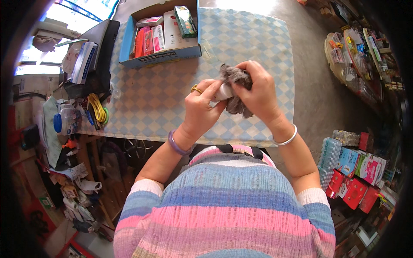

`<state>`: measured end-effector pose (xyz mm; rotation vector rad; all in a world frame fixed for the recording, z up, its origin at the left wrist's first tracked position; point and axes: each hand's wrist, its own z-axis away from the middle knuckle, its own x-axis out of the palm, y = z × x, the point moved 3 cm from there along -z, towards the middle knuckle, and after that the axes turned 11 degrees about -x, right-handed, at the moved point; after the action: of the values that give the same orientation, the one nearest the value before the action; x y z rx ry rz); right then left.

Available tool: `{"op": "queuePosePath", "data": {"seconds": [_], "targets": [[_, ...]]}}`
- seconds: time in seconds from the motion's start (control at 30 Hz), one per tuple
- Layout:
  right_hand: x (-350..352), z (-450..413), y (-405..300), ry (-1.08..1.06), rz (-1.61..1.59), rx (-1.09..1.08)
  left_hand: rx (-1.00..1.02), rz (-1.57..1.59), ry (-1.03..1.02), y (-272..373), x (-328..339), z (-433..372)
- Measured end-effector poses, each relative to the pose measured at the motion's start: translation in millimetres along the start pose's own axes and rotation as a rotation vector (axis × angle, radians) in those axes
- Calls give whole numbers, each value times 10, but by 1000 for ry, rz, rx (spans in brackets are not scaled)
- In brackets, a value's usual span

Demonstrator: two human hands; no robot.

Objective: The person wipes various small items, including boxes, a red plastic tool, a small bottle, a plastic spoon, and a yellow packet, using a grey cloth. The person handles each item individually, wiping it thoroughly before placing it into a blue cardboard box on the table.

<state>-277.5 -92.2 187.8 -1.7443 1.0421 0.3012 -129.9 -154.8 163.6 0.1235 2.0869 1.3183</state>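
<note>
My left hand (204, 104) grips a small white bottle (225, 92) over the table with the checked cloth. Its fingers hide part of the bottle, so I cannot tell its full shape. A crumpled grey-brown cloth (237, 77) is bunched in my right hand (258, 88), pressed against the bottle's white end. Part of the cloth hangs below the fingers. Beyond my hands, a blue cardboard box (161, 60) stands open on the table with several small cartons in it; a dark green carton (185, 22) lies on top at its right side.
The checked tablecloth (151, 106) spreads under my hands. At the left stand a dark monitor-like panel (105, 48), a bundle of yellow cord (96, 108) and a clear plastic jar with a blue lid (66, 121). Racks of packaged goods (353, 58) and red packets (353, 193) line the right.
</note>
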Motion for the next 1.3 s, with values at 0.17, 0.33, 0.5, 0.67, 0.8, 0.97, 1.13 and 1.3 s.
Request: {"op": "queuePosePath", "data": {"seconds": [0.17,0.33,0.5,0.67,0.8,0.97,1.13,1.3], "targets": [[-171,210,259,104,-196,229,83,-39,145,92,-140,-105],[-133,37,-349,95,13,-170,102,-65,122,62,-91,-84],[-123,147,-369,47,163,-292,117,-83,121,65,-111,-105],[-203,151,-396,-28,269,-369,98,-94,127,69,-139,-102],[-193,132,-435,-44,263,-367,98,-78,83,86,-125,-113],[-226,187,-378,-79,291,-326,96,-122,136,56,-162,-125],[-191,145,-433,-71,186,-405,65,-32,94,35,-130,-114],[-236,131,-374,-73,332,-344,60,-13,100,58,-127,-113]]}}
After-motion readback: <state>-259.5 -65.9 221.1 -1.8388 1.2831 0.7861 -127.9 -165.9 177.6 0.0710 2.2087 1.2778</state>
